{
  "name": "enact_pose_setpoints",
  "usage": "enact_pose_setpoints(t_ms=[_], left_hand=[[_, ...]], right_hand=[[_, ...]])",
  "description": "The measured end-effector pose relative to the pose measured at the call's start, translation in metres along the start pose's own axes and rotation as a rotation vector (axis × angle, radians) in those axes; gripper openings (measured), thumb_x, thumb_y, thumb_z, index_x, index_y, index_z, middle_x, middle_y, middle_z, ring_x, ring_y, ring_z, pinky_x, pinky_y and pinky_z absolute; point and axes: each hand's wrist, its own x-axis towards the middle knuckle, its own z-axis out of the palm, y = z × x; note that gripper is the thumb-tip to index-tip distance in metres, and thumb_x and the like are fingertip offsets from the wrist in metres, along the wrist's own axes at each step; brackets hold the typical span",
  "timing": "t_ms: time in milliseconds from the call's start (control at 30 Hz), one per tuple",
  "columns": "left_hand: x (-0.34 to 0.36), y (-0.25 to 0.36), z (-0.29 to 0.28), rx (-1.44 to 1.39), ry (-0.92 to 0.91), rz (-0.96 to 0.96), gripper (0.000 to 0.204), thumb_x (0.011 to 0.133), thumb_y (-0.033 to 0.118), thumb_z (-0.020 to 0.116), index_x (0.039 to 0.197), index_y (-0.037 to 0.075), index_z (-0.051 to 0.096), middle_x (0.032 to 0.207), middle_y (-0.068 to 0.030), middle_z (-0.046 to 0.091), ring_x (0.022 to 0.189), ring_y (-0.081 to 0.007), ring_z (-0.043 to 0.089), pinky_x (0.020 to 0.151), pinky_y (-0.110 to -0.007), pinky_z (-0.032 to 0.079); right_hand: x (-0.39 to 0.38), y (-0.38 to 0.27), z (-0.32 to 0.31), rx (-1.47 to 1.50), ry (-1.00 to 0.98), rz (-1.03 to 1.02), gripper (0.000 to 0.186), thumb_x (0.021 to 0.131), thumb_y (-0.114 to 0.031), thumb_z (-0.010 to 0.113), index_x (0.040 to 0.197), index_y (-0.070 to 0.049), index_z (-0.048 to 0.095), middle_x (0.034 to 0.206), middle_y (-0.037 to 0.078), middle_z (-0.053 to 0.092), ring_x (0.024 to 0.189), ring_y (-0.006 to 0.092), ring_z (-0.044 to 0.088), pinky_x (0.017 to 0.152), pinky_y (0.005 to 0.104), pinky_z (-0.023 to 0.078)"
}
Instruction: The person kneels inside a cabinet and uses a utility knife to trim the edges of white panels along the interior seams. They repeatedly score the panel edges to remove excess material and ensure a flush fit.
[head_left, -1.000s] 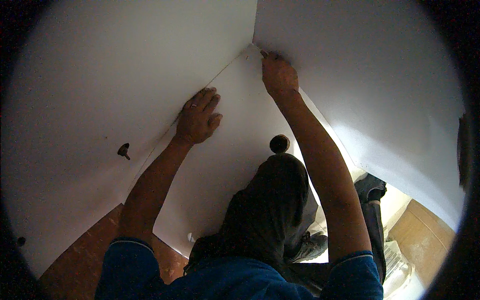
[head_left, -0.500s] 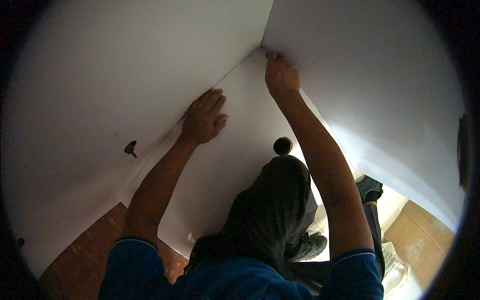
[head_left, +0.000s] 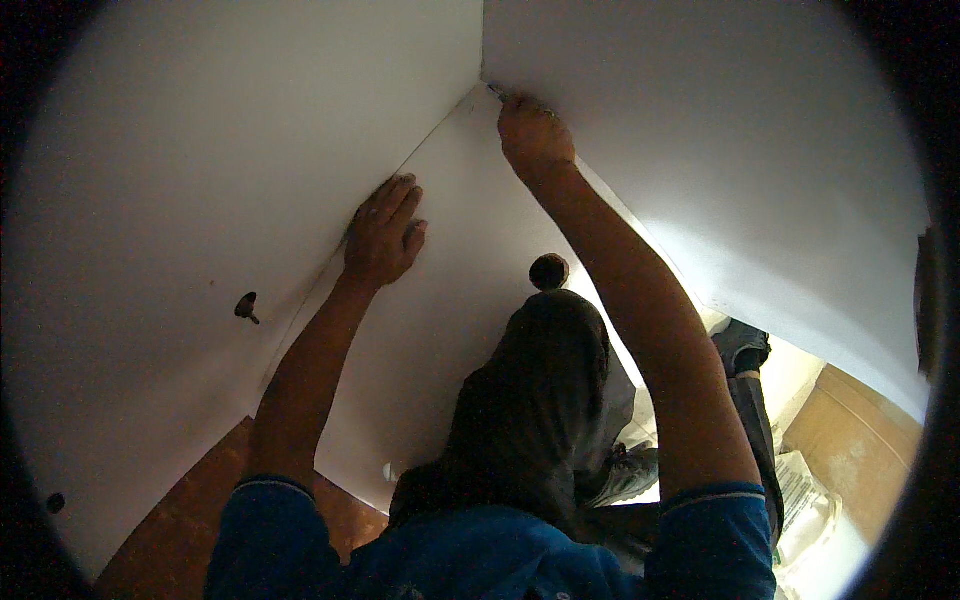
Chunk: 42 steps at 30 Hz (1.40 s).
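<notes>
My left hand (head_left: 384, 232) lies flat on a white bottom panel (head_left: 450, 230), its fingertips at the seam where that panel meets the white left panel (head_left: 250, 150). Near the far corner, my right hand (head_left: 535, 133) is closed, up against the white right panel (head_left: 720, 150). A thin, dark, metal-looking piece (head_left: 496, 92) pokes out of its fist toward the corner where the three panels meet. Most of that piece is hidden by the fingers, so its kind cannot be made out.
A round hole (head_left: 549, 271) pierces the bottom panel by my knee (head_left: 560, 330). Something dark sticks out of a hole (head_left: 247, 308) in the left panel. A shoe (head_left: 742, 345) and a whitish plastic bag (head_left: 805, 510) are at lower right, reddish-brown flooring (head_left: 190, 510) at lower left.
My view has shifted slightly, so the panels and both hands sit further left. The right fist has turned a little, and the thin piece at its tip shows more. The left hand stays at the seam.
</notes>
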Motion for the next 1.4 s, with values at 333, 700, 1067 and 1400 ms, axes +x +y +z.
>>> enact_pose_setpoints(t_ms=[333, 700, 1067, 1400], left_hand=[[0.003, -0.001, 0.000, 0.007, -0.030, -0.013, 0.049, 0.094, 0.021, 0.067, 0.138, -0.001, 0.063, 0.153, -0.0217, 0.056, 0.145, -0.0411, 0.050, 0.122, -0.052, 0.038], [-0.003, 0.000, 0.012, 0.105, -0.052, -0.024, 0.050, 0.096, 0.022, 0.067, 0.140, 0.000, 0.063, 0.154, -0.0205, 0.056, 0.144, -0.0395, 0.051, 0.121, -0.052, 0.038], [-0.002, 0.000, 0.022, 0.170, -0.086, -0.011, 0.049, 0.099, 0.026, 0.064, 0.142, 0.002, 0.063, 0.156, -0.0159, 0.055, 0.146, -0.0359, 0.050, 0.119, -0.049, 0.039], [0.002, -0.001, 0.023, 0.120, -0.057, 0.032, 0.049, 0.101, 0.027, 0.062, 0.142, 0.001, 0.063, 0.157, -0.0164, 0.053, 0.146, -0.0367, 0.049, 0.120, -0.050, 0.037]], right_hand=[[-0.018, 0.015, -0.011, -0.091, -0.067, -0.067, 0.025, 0.098, -0.010, 0.060, 0.119, 0.005, 0.061, 0.115, 0.026, 0.073, 0.097, 0.0365, 0.078, 0.080, 0.0458, 0.067], [-0.081, 0.056, -0.014, -0.005, -0.184, 0.039, 0.031, 0.103, -0.011, 0.051, 0.128, 0.006, 0.057, 0.115, 0.028, 0.071, 0.101, 0.0392, 0.077, 0.081, 0.0501, 0.066], [-0.133, 0.099, 0.006, -0.094, -0.083, 0.037, 0.027, 0.101, -0.011, 0.055, 0.124, 0.003, 0.052, 0.103, 0.024, 0.071, 0.085, 0.0378, 0.078, 0.068, 0.0462, 0.067], [-0.157, 0.118, 0.008, -0.162, -0.043, 0.006, 0.033, 0.101, -0.011, 0.055, 0.131, 0.001, 0.051, 0.108, 0.023, 0.070, 0.083, 0.0353, 0.078, 0.066, 0.0453, 0.067]])
